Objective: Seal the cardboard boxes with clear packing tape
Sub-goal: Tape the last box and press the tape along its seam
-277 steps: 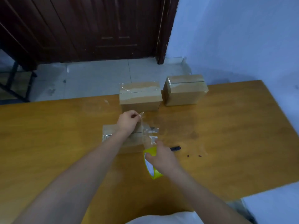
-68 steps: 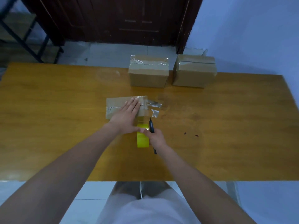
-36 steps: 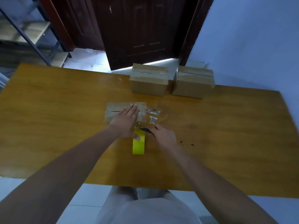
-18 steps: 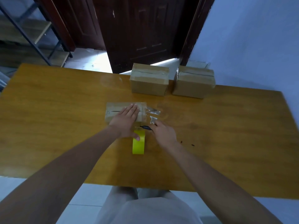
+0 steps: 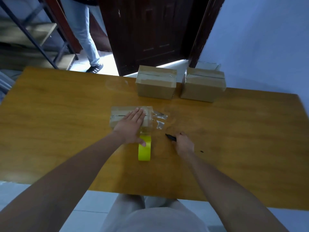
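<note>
Pressing flat on the small box (image 5: 120, 115), the left hand (image 5: 133, 127) lies palm down with its fingers straight and together, pointing away from the person toward the far right corner of the lid; its thumb reaches back and touches the top of the yellow tape roll (image 5: 144, 149). The left forearm runs in from the lower left, fairly straight. This grip holds nothing (it only presses).

The roll stands on edge on the bench (image 5: 66, 131), just in front of the box, and a strip of clear tape (image 5: 147, 121) rises from it over the near right edge of the lid. More crumpled clear tape (image 5: 160, 118) trails off the box's right end onto the wood.

The right hand (image 5: 184, 144) sits to the right of the roll, apart from it, knuckles up and fingers curled round a black cutter (image 5: 170, 137), whose dark tip points left toward the tape. Its wrist is bent slightly and the forearm comes in from the lower right.

Two larger boxes stand at the far edge of the bench, side by side: the left one (image 5: 156, 84) and the right one (image 5: 203, 86), both with tape across their tops. Behind them is a dark wooden door (image 5: 150, 34), open a crack, with light spilling across the floor. At the upper left another person's legs in pale jeans (image 5: 85, 30) stand beside a metal shelf (image 5: 38, 39).
</note>
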{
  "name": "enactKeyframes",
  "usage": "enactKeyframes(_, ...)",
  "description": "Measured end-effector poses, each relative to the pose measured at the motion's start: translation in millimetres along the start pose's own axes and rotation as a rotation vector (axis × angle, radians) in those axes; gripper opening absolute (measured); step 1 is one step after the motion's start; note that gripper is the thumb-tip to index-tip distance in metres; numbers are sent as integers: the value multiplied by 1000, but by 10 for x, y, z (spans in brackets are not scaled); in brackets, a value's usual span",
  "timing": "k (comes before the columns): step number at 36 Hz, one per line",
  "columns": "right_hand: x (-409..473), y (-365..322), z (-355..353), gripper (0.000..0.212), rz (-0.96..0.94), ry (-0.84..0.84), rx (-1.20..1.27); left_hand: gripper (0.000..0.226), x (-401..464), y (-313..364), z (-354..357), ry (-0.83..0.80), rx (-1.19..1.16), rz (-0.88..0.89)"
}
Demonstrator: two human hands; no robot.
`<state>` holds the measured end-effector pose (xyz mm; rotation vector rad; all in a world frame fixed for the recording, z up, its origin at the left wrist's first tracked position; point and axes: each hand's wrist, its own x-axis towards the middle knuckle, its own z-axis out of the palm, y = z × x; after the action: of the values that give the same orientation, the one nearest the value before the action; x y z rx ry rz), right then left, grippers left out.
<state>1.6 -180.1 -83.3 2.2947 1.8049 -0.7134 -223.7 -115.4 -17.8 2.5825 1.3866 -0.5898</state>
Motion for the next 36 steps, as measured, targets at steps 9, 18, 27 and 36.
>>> enactKeyframes(9, 47, -348, 166, 39, -96, 114, 572, 131, 10, 10, 9, 3, -3, -6)
enactKeyframes(18, -17, -780, 57, 7, -117, -340, 1135, 130, 3, -8, 12, 14, -44, 14)
enactKeyframes(27, 4, -813, 110, 14, 13, -334, 1210, 115, 18, -23, 41, 45, -148, 16)
enactKeyframes(36, -67, -806, 106, 19, 68, -338, 1215, 73, 121, 45, 35, 183, -290, -68)
